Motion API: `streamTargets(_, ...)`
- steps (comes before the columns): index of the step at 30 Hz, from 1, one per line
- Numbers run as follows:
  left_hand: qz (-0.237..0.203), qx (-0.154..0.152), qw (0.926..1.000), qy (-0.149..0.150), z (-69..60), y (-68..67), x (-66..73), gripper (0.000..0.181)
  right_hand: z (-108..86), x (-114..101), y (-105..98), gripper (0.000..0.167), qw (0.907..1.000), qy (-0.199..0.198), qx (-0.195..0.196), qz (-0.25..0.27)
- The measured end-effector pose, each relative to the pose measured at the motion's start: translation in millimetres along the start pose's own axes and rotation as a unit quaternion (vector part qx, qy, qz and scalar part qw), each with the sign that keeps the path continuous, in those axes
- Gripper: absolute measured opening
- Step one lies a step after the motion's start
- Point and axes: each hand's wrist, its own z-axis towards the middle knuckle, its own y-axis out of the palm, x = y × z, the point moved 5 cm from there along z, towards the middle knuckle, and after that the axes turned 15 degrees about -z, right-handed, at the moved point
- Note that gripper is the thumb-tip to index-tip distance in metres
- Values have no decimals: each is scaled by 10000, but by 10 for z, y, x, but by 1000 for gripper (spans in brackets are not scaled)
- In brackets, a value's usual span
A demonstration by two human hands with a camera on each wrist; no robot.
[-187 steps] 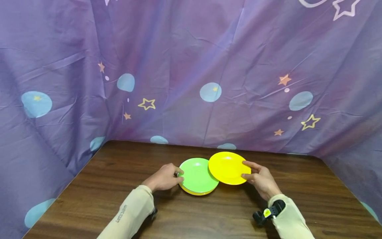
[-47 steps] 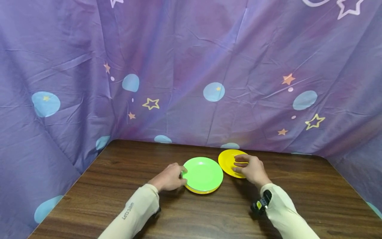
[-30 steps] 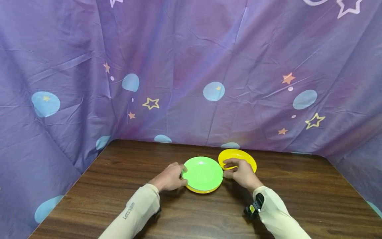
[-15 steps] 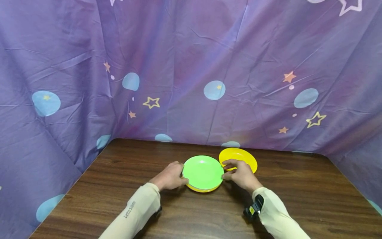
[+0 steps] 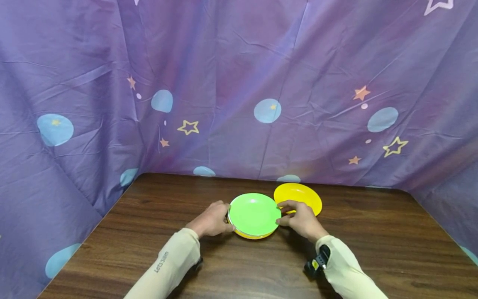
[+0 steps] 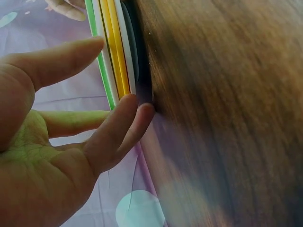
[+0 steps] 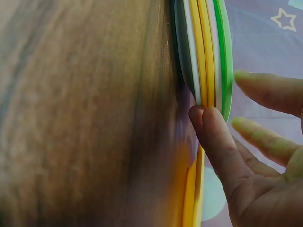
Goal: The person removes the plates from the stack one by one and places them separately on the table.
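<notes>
A light green plate (image 5: 254, 214) tops a stack of several plates on the table. Below it the wrist views show white rims, yellow rims (image 6: 116, 47) and a dark plate (image 7: 183, 52) at the bottom. My left hand (image 5: 212, 219) holds the stack's left edge, thumb near the upper rims and fingertips against the lower ones. At the right edge, my right hand (image 5: 301, 218) pinches the green plate between thumb and fingers, while other fingertips touch the rims beneath. The green plate sits slightly off to the right. Behind the right hand lies a yellow plate (image 5: 298, 194), partly hidden.
The brown wooden table (image 5: 179, 191) carries all the plates. A purple curtain (image 5: 224, 62) with stars and blue dots hangs behind the table and at its sides. A black wrist device (image 5: 317, 262) is strapped over my right sleeve.
My right hand first set the yellow plate down behind the stack on the right, let go and came back to the green plate's edge. Lately the green plate has shifted slightly right.
</notes>
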Motion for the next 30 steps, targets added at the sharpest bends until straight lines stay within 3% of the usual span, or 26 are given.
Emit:
streamTargets(15, -19, 6, 9999, 125, -1, 4, 1, 36, -12, -6, 19, 47, 9999, 120, -6, 11)
streamTargets(25, 40, -93, 9998, -192, -2, 41, 30, 58, -25, 33, 28, 48, 9996, 122, -90, 256)
streamTargets(30, 69, -25, 9998, -210, -18, 33, 32, 54, -32, 40, 57, 48, 9990, 138, -145, 410)
